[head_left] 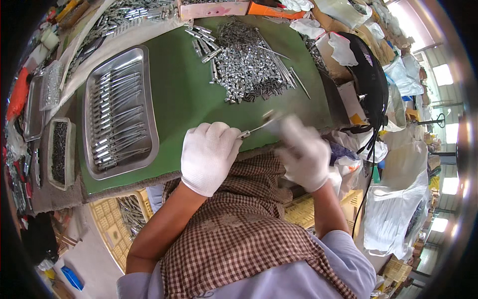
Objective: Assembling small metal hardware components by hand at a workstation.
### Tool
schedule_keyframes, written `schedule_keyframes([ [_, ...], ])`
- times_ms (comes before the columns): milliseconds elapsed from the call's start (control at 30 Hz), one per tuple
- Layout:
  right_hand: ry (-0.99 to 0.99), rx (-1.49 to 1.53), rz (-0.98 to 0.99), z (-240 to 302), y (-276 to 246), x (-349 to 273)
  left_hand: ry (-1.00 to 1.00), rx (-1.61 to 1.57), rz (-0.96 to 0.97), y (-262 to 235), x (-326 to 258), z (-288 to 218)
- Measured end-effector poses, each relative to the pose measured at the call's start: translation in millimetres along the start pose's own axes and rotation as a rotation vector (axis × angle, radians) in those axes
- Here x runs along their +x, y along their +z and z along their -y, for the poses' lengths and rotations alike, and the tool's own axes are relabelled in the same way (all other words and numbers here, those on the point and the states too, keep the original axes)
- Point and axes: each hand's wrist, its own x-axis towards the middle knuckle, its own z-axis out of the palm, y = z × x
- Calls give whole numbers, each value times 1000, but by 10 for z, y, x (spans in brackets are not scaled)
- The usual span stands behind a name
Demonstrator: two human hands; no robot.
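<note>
My left hand (pixel 211 157), in a white knit glove, is closed at the table's front edge. It grips a small shiny metal tool (pixel 244 134), whose thin shaft points right and slightly away from me. Just right of that shaft is my right hand (pixel 306 154), also gloved, its fingers smeared by motion. A blurred brownish and silvery thing (pixel 270 118) shows by its fingertips; whether the hand holds it cannot be made out. Beyond both hands lies a pile of small silver metal cylinders (pixel 244 70) on the green table mat (pixel 181 84).
A steel tray (pixel 153 129) at left holds a row of slim metal tools (pixel 119 109). Beside it stands a narrow bin (pixel 59 154) of small dark parts. Thin rods (pixel 298 82) lie right of the pile. Yellow crates (pixel 109 219) stand below the table; a black cable (pixel 368 174) hangs at right.
</note>
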Motion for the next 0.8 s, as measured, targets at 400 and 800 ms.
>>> schedule_keyframes([
  [400,392,197,-22,170,64,-82,-7,-5,-5,-5,7,-4],
  [800,681,-514,-155,-1151,-143,46,51,45,-46,37,70,-40],
])
